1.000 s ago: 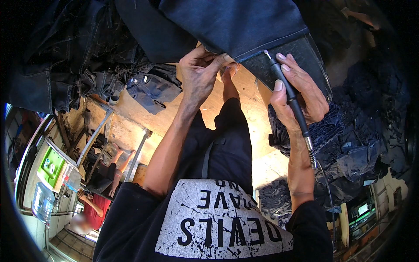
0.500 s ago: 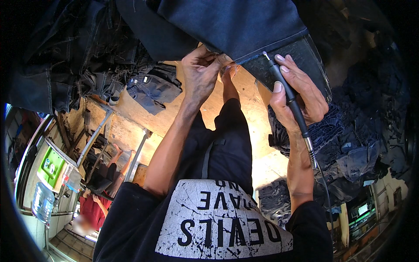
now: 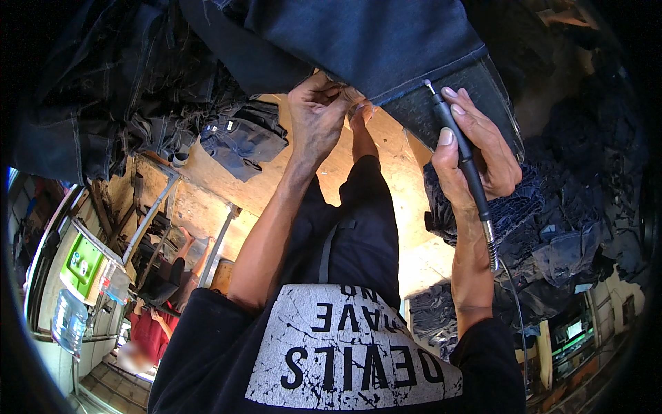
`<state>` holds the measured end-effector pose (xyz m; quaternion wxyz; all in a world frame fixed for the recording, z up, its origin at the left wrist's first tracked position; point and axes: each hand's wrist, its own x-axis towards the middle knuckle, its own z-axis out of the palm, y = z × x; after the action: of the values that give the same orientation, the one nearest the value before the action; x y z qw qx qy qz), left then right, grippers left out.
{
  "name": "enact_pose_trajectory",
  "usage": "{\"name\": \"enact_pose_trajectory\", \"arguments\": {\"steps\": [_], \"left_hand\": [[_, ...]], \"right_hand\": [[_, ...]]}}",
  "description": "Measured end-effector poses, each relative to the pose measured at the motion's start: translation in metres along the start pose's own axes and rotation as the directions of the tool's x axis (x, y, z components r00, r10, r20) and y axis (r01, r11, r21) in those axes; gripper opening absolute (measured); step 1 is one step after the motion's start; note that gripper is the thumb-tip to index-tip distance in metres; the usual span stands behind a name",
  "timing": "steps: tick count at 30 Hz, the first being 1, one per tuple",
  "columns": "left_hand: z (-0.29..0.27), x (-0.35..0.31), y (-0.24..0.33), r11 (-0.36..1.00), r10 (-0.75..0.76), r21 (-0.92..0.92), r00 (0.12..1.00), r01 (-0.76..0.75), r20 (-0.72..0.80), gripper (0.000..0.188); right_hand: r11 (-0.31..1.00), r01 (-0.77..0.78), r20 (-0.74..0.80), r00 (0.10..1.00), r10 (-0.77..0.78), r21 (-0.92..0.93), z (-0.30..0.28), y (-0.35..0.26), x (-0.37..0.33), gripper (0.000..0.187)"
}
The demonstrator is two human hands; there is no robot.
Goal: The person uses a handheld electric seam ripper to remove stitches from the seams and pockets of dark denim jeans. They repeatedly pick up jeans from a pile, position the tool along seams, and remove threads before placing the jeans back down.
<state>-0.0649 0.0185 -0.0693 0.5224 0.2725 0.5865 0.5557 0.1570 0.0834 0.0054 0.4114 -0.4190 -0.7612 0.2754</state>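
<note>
My right hand [image 3: 491, 157] is closed around a black rotary grinder handpiece [image 3: 469, 171], held like a pen. Its small pale tip points at the stitched hem of a dark blue denim trouser leg [image 3: 386, 48]; whether it touches cannot be made out. The leg is drawn over a dark flat board [image 3: 493, 93], whose end sticks out past the hem. At the hem's left corner, my left hand [image 3: 316, 117] pinches the denim edge, the fingertips partly hidden by the cloth. From the handpiece's metal spring end a thin cable runs down along my right arm.
Piles of dark denim [image 3: 552, 200] lie on the right, with more hanging at upper left. Folded denim shorts [image 3: 241, 145] rest on the tan floor [image 3: 414, 207]. At far left are a green tray [image 3: 81, 263], a water bottle [image 3: 69, 321] and another person in red [image 3: 148, 334].
My right hand and the handpiece have shifted slightly right along the hem. My left hand keeps its pinch in the same place.
</note>
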Motion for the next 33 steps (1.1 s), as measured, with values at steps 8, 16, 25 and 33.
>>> {"name": "enact_pose_trajectory", "arguments": {"steps": [8, 16, 25, 33], "left_hand": [[0.003, 0.005, -0.007, 0.990, 0.069, 0.127, 0.997, -0.064, -0.040, 0.020], [0.004, 0.007, -0.003, 0.993, 0.022, 0.113, 0.999, -0.018, -0.038, 0.017], [0.005, 0.008, -0.007, 0.984, -0.002, 0.178, 0.999, 0.008, -0.037, 0.016], [0.014, 0.010, 0.001, 0.995, -0.018, 0.100, 0.997, 0.025, -0.070, 0.016]], "right_hand": [[1.000, -0.010, -0.027, 1.000, 0.009, -0.009, -0.001, 0.000, -0.002, 0.028], [0.999, -0.032, -0.070, 0.997, 0.030, -0.025, 0.000, 0.001, -0.002, 0.028], [0.994, -0.085, -0.046, 0.996, 0.082, -0.072, -0.003, -0.001, -0.005, 0.026], [0.993, -0.102, -0.079, 0.992, 0.096, -0.067, -0.002, -0.001, -0.003, 0.024]]}}
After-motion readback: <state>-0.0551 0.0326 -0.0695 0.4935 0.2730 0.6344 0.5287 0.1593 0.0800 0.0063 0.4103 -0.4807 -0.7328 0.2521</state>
